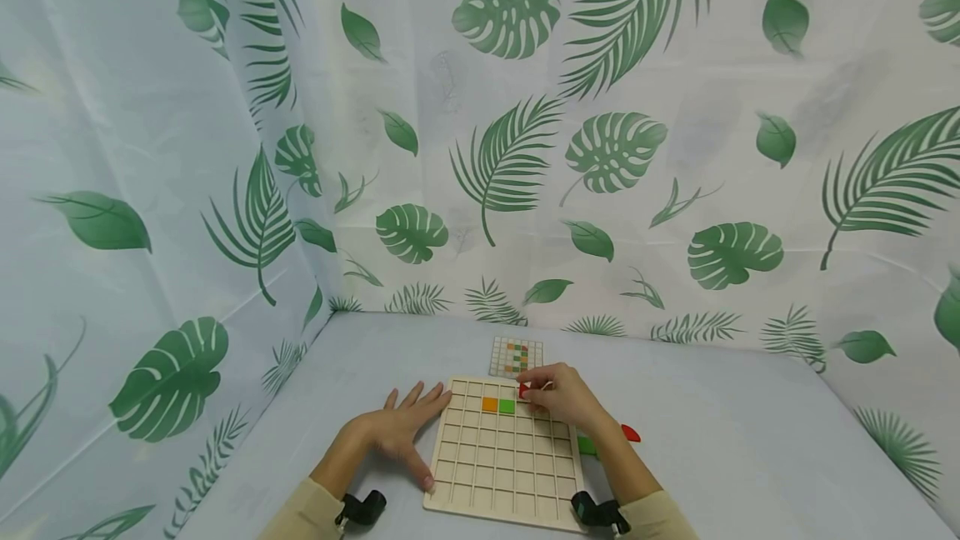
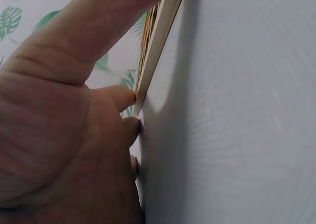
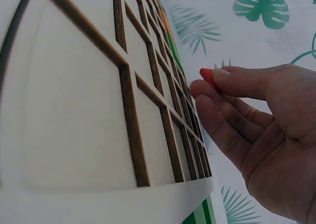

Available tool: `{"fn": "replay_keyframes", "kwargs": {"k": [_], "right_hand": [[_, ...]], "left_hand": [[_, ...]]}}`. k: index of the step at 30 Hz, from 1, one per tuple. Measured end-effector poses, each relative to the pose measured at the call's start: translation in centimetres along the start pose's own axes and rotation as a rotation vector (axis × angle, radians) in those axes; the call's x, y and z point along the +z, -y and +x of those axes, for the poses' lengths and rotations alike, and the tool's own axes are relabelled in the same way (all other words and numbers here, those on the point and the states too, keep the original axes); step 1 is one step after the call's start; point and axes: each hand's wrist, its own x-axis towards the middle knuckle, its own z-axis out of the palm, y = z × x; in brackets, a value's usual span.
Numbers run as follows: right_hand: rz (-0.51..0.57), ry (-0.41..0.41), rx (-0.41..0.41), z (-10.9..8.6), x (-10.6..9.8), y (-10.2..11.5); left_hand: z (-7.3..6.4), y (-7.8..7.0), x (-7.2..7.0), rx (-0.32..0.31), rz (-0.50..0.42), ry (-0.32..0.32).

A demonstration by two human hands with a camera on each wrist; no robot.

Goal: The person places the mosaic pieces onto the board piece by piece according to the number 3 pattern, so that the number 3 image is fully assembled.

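A wooden grid board [image 1: 487,473] lies on the table in the head view. An orange square tile [image 1: 490,405] and a green square tile [image 1: 507,407] sit side by side in its cells near the far edge. My right hand [image 1: 564,398] pinches a small red tile [image 3: 209,77] between thumb and fingertips, over the far part of the board just right of the green tile. Fingers partly cover the red tile, hiding its full shape. My left hand [image 1: 393,433] is spread along the board's left edge, thumb at the near corner and fingertips by the far corner.
Beyond the board lies a small card [image 1: 498,358] printed with a coloured grid pattern. Right of the board, partly behind my right forearm, are green pieces [image 1: 587,446] and a red rounded piece [image 1: 632,433]. A leaf-print curtain [image 1: 510,273] borders the table's back and left.
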Motion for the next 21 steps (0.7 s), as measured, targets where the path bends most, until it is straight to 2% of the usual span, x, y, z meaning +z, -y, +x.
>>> {"fn": "replay_keyframes", "kwargs": {"k": [10, 21], "right_hand": [[-0.037, 0.019, 0.02, -0.01, 0.0, -0.07], [-0.133, 0.055, -0.05, 0.16, 0.04, -0.4]], "left_hand": [[-0.03, -0.2, -0.18, -0.005, -0.005, 0.013], [0.01, -0.07, -0.06, -0.003, -0.007, 0.006]]}}
